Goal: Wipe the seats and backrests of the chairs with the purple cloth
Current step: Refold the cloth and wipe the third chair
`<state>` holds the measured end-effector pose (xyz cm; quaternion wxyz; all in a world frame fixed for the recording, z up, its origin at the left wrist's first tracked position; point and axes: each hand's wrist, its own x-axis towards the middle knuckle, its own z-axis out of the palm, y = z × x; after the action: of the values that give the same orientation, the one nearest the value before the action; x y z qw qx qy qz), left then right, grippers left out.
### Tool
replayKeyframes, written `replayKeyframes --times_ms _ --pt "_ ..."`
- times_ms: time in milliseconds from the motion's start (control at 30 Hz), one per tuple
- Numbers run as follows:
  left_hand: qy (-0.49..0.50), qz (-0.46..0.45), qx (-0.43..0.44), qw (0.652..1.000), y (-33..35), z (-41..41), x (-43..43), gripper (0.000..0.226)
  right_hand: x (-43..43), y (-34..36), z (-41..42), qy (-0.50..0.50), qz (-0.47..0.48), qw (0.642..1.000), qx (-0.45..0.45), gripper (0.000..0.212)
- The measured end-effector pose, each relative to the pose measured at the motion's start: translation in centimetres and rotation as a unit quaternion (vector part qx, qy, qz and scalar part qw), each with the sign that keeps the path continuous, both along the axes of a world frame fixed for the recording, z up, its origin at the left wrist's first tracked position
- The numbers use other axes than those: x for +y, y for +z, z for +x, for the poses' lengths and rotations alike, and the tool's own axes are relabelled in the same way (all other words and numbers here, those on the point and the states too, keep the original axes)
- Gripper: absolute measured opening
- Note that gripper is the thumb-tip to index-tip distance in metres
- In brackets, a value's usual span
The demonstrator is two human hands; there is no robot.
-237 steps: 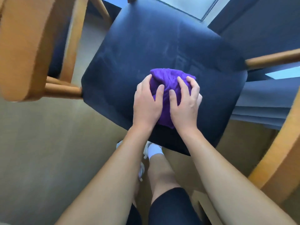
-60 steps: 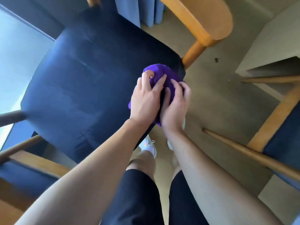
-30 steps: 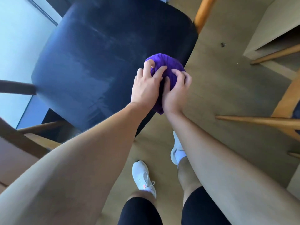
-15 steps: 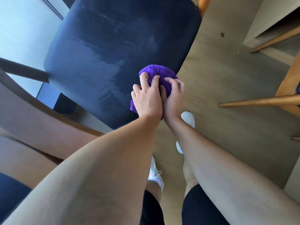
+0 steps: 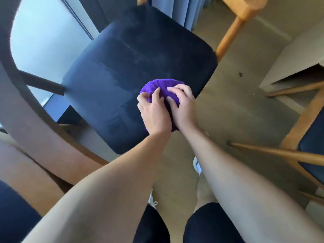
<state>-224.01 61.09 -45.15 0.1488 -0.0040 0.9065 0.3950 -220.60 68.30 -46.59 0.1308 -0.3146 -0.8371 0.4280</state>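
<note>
1. Two hands, the left hand (image 5: 155, 114) and the right hand (image 5: 184, 106), sit side by side on the purple cloth (image 5: 163, 85). The fingers of both are bent and grab it.
2. The purple cloth is bunched up in a ball on the dark blue seat (image 5: 126, 67), near the seat's right edge.
3. A wooden post (image 5: 228, 35) stands just beside the seat's far right corner.
4. Another chair (image 5: 312, 142) is off to the right. Its wooden rail (image 5: 271, 151) pokes out toward the right arm.
5. A curved chair back (image 5: 26, 106) is close by on the left.
6. A blue curtain (image 5: 182, 9) hangs behind the seat.
7. A small dark speck (image 5: 241, 74) lies on the floor (image 5: 236, 106).
</note>
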Motion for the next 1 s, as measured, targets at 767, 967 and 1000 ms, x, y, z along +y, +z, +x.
replayKeyframes --times_ms 767,967,1000 --pt "0.302 0.139 0.025 0.943 -1.6 -8.6 0.7 0.03 2.5 -1.1 -11.7 0.335 0.148 0.93 -0.042 0.033" --pt "0.406 0.034 0.113 0.906 0.2 -12.5 -2.3 0.033 -2.2 0.6 -18.9 0.441 0.125 0.887 0.056 0.033" --pt "0.417 -0.003 0.107 0.902 0.1 -13.0 -2.9 0.035 -3.0 0.4 -20.0 0.473 0.124 0.87 0.058 0.034"
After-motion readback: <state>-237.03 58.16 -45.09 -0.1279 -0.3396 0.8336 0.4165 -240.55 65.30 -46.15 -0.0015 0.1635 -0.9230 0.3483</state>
